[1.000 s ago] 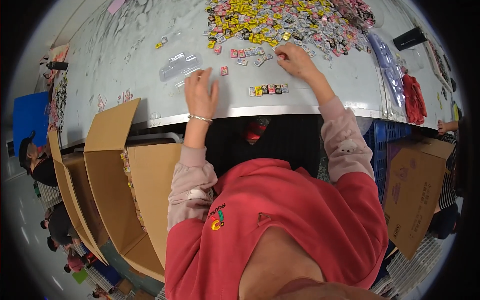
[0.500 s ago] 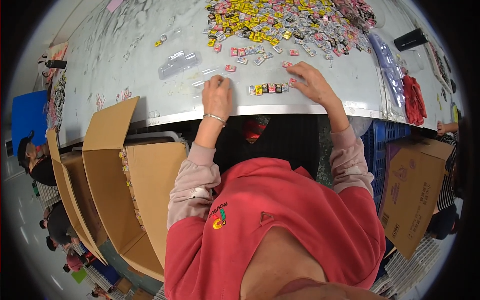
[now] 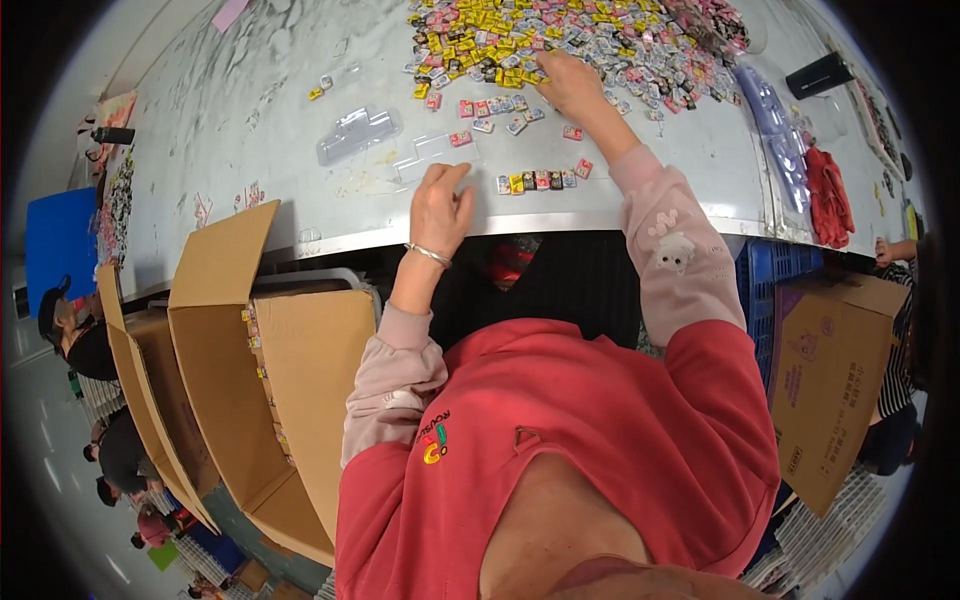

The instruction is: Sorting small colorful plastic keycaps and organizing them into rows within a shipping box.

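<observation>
The right hand (image 3: 572, 82) is stretched to the near edge of the heap of small coloured packets (image 3: 580, 35) at twelve o'clock on the bench (image 3: 250, 120), its fingers bent down onto the packets; whether one is gripped cannot be told. The left hand (image 3: 440, 205) is rested loosely curled and empty at the bench edge, beside a short row of packets (image 3: 540, 180) lined up at its three o'clock, apparently kept within easy reach. A clear plastic tray (image 3: 358, 133) lies at its eleven o'clock.

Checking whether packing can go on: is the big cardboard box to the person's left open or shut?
Open. The cardboard box has its flaps standing up and apart, and its brown inside wall shows. How full it is cannot be told.
</observation>
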Motion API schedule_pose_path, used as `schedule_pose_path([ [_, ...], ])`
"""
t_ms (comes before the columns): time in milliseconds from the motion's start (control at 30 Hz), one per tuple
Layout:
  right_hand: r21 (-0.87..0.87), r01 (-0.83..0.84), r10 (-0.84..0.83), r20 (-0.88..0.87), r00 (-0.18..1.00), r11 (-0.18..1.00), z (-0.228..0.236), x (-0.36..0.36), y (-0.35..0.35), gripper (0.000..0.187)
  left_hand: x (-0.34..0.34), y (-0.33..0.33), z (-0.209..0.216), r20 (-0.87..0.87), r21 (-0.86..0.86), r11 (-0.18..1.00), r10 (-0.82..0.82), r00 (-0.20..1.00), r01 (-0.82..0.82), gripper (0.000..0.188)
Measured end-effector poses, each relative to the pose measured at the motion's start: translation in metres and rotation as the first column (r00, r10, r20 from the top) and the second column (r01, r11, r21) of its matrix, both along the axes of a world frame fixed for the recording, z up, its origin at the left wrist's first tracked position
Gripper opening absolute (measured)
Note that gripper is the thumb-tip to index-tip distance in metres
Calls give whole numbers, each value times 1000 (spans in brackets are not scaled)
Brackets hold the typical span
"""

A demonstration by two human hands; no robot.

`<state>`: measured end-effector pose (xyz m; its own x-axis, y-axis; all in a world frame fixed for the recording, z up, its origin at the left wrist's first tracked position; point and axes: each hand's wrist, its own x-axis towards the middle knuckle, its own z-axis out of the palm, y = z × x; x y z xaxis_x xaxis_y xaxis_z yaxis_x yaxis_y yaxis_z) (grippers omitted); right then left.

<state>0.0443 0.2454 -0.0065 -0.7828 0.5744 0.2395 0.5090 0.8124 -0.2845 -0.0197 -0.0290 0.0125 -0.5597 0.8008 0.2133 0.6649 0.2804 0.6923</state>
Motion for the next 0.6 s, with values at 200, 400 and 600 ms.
schedule_pose_path([
  [200, -18, -143, 140, -112, 984, 989, 5, 23, 7, 33, 16, 7, -13, -50, -62, 984, -172, 984, 169, 48],
  [400, -466, -398, 425, -52, 904, 790, 23, 113, -35, 47, 16, 26, -10, -86, -117, 968, -234, 969, 223, 51],
  [600, -370, -437, 430, -105, 897, 820, 9, 119, -54, 50, 12, 38, -20, -68, -127, 960, -261, 963, 251, 40],
])
